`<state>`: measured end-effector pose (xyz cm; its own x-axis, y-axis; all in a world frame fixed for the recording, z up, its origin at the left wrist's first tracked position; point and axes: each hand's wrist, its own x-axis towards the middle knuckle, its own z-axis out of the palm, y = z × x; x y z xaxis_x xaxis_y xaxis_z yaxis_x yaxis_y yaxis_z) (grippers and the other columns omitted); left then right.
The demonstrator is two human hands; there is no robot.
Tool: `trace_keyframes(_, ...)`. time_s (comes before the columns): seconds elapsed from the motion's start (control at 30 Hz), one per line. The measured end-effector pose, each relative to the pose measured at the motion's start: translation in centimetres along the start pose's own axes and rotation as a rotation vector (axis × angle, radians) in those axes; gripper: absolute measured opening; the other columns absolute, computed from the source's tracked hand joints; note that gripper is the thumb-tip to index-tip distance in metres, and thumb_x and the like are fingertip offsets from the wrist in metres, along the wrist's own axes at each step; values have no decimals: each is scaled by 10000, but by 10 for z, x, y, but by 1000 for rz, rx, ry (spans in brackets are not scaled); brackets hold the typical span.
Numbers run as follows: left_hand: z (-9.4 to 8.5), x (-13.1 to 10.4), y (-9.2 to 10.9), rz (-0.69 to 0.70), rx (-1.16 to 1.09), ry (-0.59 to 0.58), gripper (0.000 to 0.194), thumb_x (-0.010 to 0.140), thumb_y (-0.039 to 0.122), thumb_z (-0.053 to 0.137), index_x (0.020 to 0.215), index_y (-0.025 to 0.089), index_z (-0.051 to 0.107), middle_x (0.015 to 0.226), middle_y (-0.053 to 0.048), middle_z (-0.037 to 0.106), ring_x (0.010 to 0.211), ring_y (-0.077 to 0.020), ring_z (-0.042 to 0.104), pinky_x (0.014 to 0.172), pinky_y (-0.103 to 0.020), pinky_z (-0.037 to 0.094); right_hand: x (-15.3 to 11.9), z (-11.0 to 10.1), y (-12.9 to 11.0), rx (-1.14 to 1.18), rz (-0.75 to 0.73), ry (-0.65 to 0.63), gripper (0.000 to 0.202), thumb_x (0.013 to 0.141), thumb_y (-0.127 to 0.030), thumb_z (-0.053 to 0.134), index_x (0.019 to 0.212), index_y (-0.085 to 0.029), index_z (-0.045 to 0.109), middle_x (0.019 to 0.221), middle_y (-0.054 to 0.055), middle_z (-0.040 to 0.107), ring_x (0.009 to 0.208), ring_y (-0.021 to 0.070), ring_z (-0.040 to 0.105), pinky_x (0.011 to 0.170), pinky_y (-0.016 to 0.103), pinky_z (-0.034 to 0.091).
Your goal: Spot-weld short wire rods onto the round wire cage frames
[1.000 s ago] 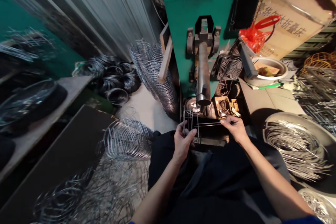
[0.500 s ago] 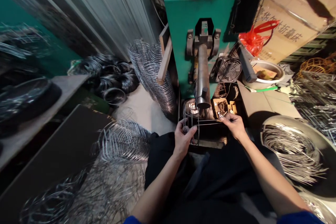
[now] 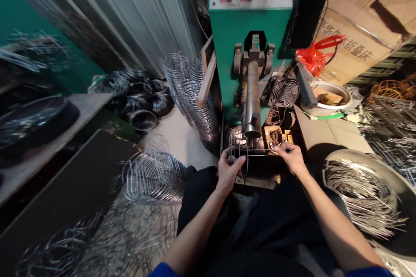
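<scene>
Dark trousers (image 3: 260,225): worn on the lap at the bottom of the view, between two bare forearms.
Left hand (image 3: 229,173): fingers closed around the near left corner of a wire frame (image 3: 242,153).
Right hand (image 3: 290,158): fingertips pinched on the right end of the same frame's straight wires.
Wire frame: held level between both hands, just below the tip of a steel arm (image 3: 252,99).
Steel arm: projected from a green machine (image 3: 250,21).
Wire coil (image 3: 360,194): laid in a round tray, right.
Wire rings (image 3: 191,91): stacked left of the machine.
Small fan (image 3: 284,91): set right of the arm.
Red bag (image 3: 313,56): seen beyond the fan.
</scene>
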<state>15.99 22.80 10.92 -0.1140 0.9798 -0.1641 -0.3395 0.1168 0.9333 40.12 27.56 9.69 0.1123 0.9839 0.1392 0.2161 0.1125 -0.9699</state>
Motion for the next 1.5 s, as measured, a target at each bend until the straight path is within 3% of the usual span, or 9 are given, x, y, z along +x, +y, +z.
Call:
trace_keyframes(0.33, 3, 7, 0, 21, -19, 1, 664, 706, 445, 815, 1225, 174, 502, 547, 147, 374, 343, -45, 400, 338, -170, 399, 3, -1, -11, -15, 20, 0, 540, 698, -550, 760, 505, -200, 398, 519, -51, 367, 530, 98, 318, 537, 259, 282)
trace_keyframes(1.07, 5, 20, -2, 39, -24, -15, 612, 711, 438, 812, 1169, 169, 508, 517, 147, 406, 313, -56, 410, 325, -176, 373, 10, -3, -7, -29, 4, 25, 552, 727, -527, 748, 515, -208, 350, 539, -62, 300, 536, 92, 270, 530, 260, 248)
trace_keyframes(1.27, 4, 14, 8, 24, 71, 7, 548, 704, 413, 813, 1116, 166, 549, 561, 105, 510, 351, -62, 465, 358, -177, 400, 2, 4, -11, -168, -34, 56, 491, 747, -568, 707, 528, -199, 469, 530, -38, 434, 549, 117, 397, 565, 266, 336)
trace_keyframes(1.33, 5, 16, 10, 21, 106, 26, 532, 683, 394, 826, 1090, 168, 567, 611, 86, 552, 377, -62, 489, 374, -179, 420, 3, -8, -4, -244, -81, 49, 449, 812, -584, 641, 612, -192, 551, 630, -11, 549, 644, 142, 507, 652, 271, 412)
trace_keyframes(1.4, 7, 22, 9, 17, 102, 43, 526, 637, 367, 852, 1041, 174, 577, 686, 72, 586, 397, -57, 491, 368, -184, 426, 6, -38, 9, -446, -22, 49, 387, 867, -572, 593, 785, -195, 625, 848, 21, 653, 833, 165, 593, 794, 270, 452)
trace_keyframes(1.5, 12, 25, 8, -4, 119, 17, 525, 581, 351, 874, 971, 169, 573, 723, 62, 599, 415, -60, 497, 363, -186, 422, -2, -107, 35, -849, 403, 113, 377, 906, -534, 571, 1095, -213, 628, 1152, 82, 654, 1073, 211, 603, 929, 302, 444)
